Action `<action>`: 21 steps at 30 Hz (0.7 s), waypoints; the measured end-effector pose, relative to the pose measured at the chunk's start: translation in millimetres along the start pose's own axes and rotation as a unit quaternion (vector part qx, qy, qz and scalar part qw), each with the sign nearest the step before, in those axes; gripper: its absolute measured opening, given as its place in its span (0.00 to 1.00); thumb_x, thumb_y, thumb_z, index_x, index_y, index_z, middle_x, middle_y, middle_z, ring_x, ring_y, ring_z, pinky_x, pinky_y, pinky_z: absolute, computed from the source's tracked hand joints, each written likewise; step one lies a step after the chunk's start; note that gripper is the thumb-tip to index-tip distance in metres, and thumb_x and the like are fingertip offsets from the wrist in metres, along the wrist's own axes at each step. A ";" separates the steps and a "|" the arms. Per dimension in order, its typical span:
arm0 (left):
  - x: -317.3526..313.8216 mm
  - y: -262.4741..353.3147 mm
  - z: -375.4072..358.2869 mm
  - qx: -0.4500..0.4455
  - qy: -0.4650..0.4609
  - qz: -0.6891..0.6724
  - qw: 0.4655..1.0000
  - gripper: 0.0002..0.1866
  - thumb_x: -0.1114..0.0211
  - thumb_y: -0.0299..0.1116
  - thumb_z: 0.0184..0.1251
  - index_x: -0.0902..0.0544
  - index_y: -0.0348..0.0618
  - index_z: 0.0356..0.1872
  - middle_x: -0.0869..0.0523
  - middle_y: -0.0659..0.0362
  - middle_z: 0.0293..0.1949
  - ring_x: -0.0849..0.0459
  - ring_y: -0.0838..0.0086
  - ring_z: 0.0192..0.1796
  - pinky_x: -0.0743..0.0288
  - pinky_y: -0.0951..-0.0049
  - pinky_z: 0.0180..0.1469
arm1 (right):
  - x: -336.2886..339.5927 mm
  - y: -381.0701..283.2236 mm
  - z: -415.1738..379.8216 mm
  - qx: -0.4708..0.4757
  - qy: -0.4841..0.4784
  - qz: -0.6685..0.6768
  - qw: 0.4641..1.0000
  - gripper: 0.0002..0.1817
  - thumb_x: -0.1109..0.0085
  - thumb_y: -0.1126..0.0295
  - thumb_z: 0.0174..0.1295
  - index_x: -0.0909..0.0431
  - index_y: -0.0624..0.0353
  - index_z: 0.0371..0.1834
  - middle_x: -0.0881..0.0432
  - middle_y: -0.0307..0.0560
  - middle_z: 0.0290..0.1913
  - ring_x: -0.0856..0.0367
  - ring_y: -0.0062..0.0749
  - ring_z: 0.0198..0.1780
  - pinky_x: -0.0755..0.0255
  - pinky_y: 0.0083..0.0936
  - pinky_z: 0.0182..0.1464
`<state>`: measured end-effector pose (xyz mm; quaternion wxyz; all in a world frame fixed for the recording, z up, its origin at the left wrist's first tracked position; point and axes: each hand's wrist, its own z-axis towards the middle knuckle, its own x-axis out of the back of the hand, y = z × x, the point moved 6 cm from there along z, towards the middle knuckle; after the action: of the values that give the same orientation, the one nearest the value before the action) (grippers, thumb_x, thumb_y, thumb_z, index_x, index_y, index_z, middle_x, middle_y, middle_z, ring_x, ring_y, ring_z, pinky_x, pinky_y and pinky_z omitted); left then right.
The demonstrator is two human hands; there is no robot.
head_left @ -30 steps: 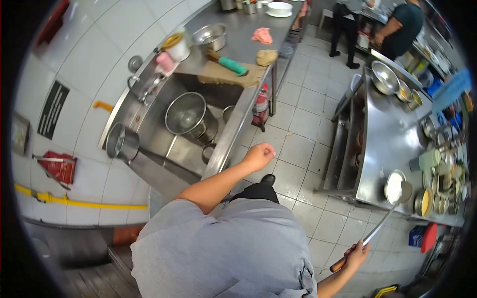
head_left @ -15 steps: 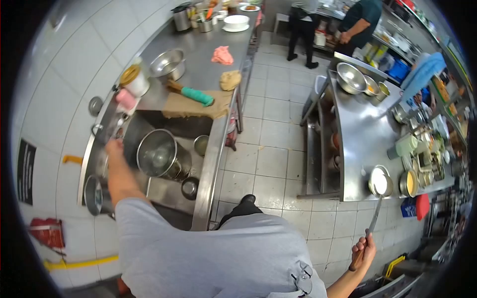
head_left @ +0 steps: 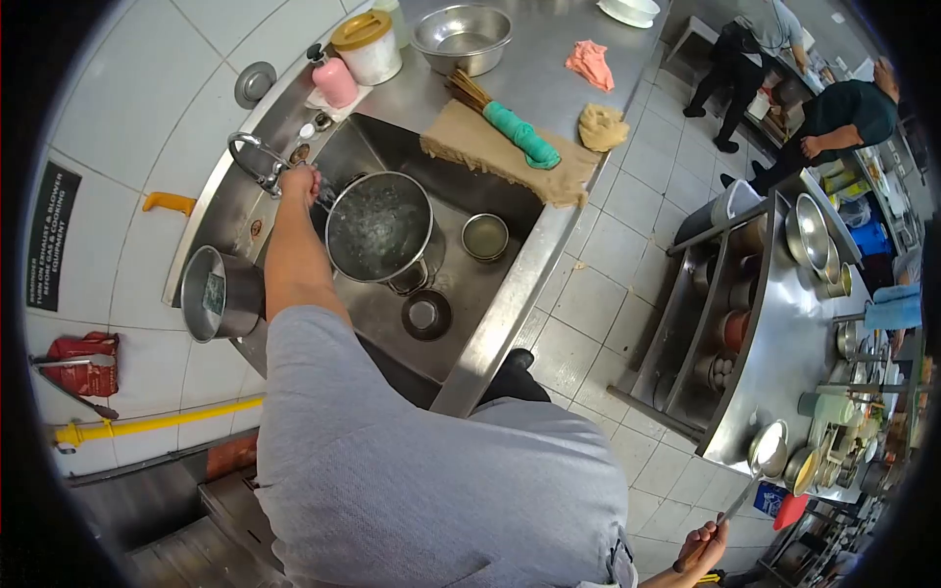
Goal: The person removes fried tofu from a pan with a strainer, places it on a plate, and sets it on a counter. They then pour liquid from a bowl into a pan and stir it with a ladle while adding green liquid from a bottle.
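My left hand [head_left: 301, 182] is closed at the base of the faucet [head_left: 257, 162], apparently around its handle, which the fingers hide. Water runs into a large steel pot [head_left: 380, 227] standing in the sink [head_left: 343, 294]; its surface is bubbling. Beside that pot in the basin are a small round container [head_left: 484, 237] with cloudy liquid and a small dark metal bowl [head_left: 425, 314]. Far to the right, my right hand [head_left: 704, 545] grips the wooden end of a long-handled ladle [head_left: 742, 500]. Its round metal head lies at the prep table's corner, with something white in it.
A brown mat [head_left: 490, 157] bears a green-wrapped bundle of sticks [head_left: 521, 135]. A pink soap bottle [head_left: 333, 80], lidded tub [head_left: 368, 47] and steel bowl [head_left: 461, 39] stand behind the sink. Another pot [head_left: 221, 294] sits left. Two people work beyond the steel prep table [head_left: 774, 363].
My view has turned and come closer to the sink. Water in the big pot looks more churned. Both hands keep their holds, the right one now lower in view.
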<state>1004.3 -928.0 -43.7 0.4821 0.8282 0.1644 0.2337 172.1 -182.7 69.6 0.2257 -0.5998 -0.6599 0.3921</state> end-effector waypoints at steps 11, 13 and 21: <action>0.0 -26.4 72.7 0.011 0.008 -0.274 0.962 0.17 0.26 0.46 0.52 0.22 0.51 0.35 0.34 0.68 0.19 0.40 0.82 0.15 0.46 0.81 0.15 | -37.2 2.5 -13.5 -0.008 0.122 0.026 0.992 0.08 0.50 0.59 0.72 0.28 0.49 0.44 0.30 0.32 0.20 0.35 0.17 0.16 0.37 0.20 0.18; -13.8 -4.9 35.1 -0.011 -0.086 -0.335 0.938 0.09 0.34 0.43 0.60 0.24 0.54 0.30 0.40 0.70 0.16 0.45 0.82 0.14 0.48 0.79 0.15 | -46.5 -0.3 -16.9 -0.005 0.130 0.027 0.991 0.09 0.51 0.59 0.72 0.28 0.50 0.44 0.30 0.32 0.20 0.35 0.16 0.16 0.37 0.19 0.18; 4.8 44.3 -31.0 -0.157 -0.167 -0.439 0.869 0.09 0.41 0.41 0.70 0.22 0.47 0.39 0.33 0.69 0.17 0.40 0.81 0.15 0.44 0.77 0.15 | -33.2 5.1 -23.1 0.021 0.129 0.014 0.991 0.11 0.47 0.61 0.69 0.30 0.53 0.48 0.29 0.36 0.22 0.34 0.19 0.16 0.36 0.22 0.19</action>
<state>993.5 -924.6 9.4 0.6787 0.6111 0.3890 -0.1210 198.9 -209.3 84.9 0.3158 -0.6495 -0.6088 0.3283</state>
